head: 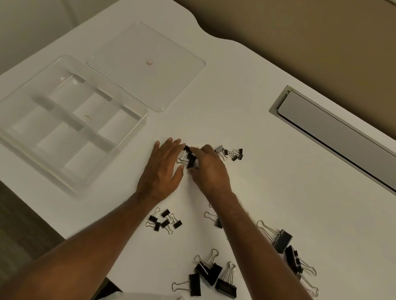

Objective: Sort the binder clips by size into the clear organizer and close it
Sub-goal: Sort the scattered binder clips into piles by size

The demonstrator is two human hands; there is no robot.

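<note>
Head view, near to far. Bottom centre: a cluster of large clips [209, 273] on the white desk [280, 162]. Lower right: the biggest clips [282, 240], partly behind the right forearm. Just left of centre-bottom: a group of small clips [164, 220].

Centre frame: both hands meet over a medium clip pile [189, 158]. Left hand [163, 167] lies flat, fingers straight, cupped against the pile's left side. Right hand [210, 169] has fingers curled down onto the clips; looks like a pinch, but the fingertips are hidden, so I can't confirm.

Just beyond: a bunch of tiny clips [232, 153].

Left of frame: clear organizer [129, 137], open, compartments look empty. Its lid [177, 74] lies flat behind it, upper left of centre. Cable hatch [347, 144] at right.

Step, as I read it: size groups are laid out and the medium group is being gathered. Next move calls for lifting that group and carrying it left into one compartment without mixing sizes. Lid goes on last.
</note>
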